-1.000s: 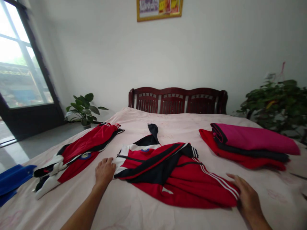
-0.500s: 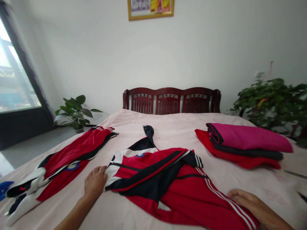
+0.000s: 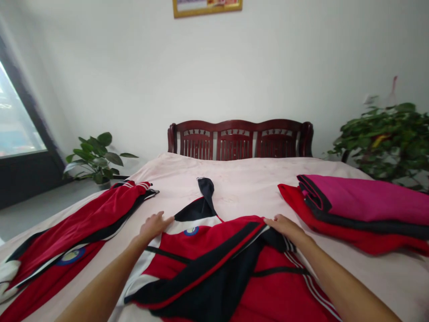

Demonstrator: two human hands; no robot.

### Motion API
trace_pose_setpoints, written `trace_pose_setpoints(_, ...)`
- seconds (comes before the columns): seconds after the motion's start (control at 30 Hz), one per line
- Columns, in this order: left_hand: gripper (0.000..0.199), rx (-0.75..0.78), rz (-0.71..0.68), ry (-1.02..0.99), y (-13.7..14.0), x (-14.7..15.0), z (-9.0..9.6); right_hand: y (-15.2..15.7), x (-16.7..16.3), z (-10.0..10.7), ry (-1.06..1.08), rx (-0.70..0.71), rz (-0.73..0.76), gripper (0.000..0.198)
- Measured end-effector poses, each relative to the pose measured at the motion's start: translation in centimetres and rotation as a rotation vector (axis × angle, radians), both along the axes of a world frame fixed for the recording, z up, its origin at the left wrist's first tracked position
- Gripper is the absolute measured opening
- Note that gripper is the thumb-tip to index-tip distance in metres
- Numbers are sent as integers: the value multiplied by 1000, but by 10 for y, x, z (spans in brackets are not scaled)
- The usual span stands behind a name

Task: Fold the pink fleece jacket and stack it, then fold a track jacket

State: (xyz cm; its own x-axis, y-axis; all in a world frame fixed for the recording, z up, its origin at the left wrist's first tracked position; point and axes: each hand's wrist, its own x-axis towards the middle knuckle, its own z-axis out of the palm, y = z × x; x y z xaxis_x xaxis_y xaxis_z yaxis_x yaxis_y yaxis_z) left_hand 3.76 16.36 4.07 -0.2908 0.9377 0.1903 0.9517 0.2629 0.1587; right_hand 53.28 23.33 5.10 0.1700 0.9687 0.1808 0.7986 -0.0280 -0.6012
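A red, navy and white track jacket (image 3: pixel 208 237) lies in front of me with one sleeve folded across its body. The other dark sleeve (image 3: pixel 206 188) points away toward the headboard, and a round blue badge shows on the chest. My left hand (image 3: pixel 154 227) is closed on the jacket's white upper edge, at the left. At the opposite side my right hand (image 3: pixel 286 228) pinches the edge near the folded sleeve's striped cuff. The fingertips of both hands are partly hidden by the fabric.
The bed carries a pale pink sheet (image 3: pixel 248 179). To the left lies another red and navy jacket (image 3: pixel 83 223). Folded magenta cloth (image 3: pixel 365 197) rests on dark and red pieces at the right. Behind stand a wooden headboard (image 3: pixel 234 138) and potted plants (image 3: pixel 97 156).
My left hand has moved up along the jacket's white edge. My right hand has left the lower right side and gone up to the cuff area. The view has shifted slightly.
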Motion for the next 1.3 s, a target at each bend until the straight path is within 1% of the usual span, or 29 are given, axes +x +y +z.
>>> trace_pose_setpoints(0.07,33,-56,5,-29,8,2,-3,7,-11,-7,-132,-92,-11,28)
trace_pose_setpoints(0.1,30,-71,0,-37,10,2,-4,10,-13,-7,-176,-105,-14,25)
trace_pose_setpoints(0.13,29,-69,-5,-40,11,1,-4,14,-14,-5,-212,-102,-16,23)
trace_pose_setpoints(0.2,34,-17,17,-45,12,-2,-2,23,-9,4,-279,-36,-45,30)
trace_pose_setpoints(0.27,39,36,81,-54,12,-5,-1,34,-2,14,-351,10,-121,39)
trace_pose_setpoints(0.3,41,28,115,-58,13,-6,-2,39,2,17,-385,-3,-156,39)
trace_pose_setpoints(0.37,41,-51,155,-58,15,-7,-4,47,5,19,-435,-88,-187,33)
trace_pose_setpoints(0.43,39,-148,158,-45,20,-8,-4,51,1,16,-467,-151,-179,28)
trace_pose_setpoints(0.47,38,-174,151,-37,24,-9,-1,52,-3,14,-485,-139,-177,28)
trace_pose_setpoints(0.5,36,-184,141,-28,29,-9,2,52,-10,12,-510,-94,-168,31)
trace_pose_setpoints(0.53,35,-186,125,-17,36,-8,8,51,-18,10,-537,-16,-138,36)
trace_pose_setpoints(0.57,34,-182,101,-8,44,-7,14,50,-28,8,-561,82,-75,41)
trace_pose_setpoints(0.63,36,-159,45,-11,63,2,28,45,-52,0,-585,267,126,44)
trace_pose_setpoints(0.67,39,-147,17,-25,74,9,34,41,-64,-6,-584,323,238,43)
trace_pose_setpoints(0.73,45,-133,-38,-70,96,28,40,32,-88,-21,-566,340,414,42)
trace_pose_setpoints(0.77,47,-131,-63,-96,108,40,40,27,-97,-31,-558,332,462,42)
trace_pose_setpoints(0.83,47,-134,-114,-151,127,65,35,19,-109,-48,-549,344,487,40)
trace_pose_setpoints(0.9,45,-139,-173,-206,142,92,24,14,-113,-60,-537,384,468,38)
trace_pose_setpoints(1.0,38,-137,-306,-280,153,129,9,14,-110,-64,-506,426,456,35)
trace_pose_setpoints(1.07,35,-130,-396,-316,156,144,3,15,-108,-61,-482,425,460,34)
trace_pose_setpoints(1.13,36,-110,-433,-336,157,148,2,15,-107,-59,-464,413,469,34)
trace_pose_setpoints(1.17,38,-92,-417,-336,156,144,3,15,-108,-57,-458,404,474,34)
trace_pose_setpoints(1.2,40,-72,-377,-329,155,138,4,15,-108,-57,-454,395,478,34)
trace_pose_setpoints(1.3,41,-42,-193,-274,148,107,8,15,-110,-56,-452,377,477,34)
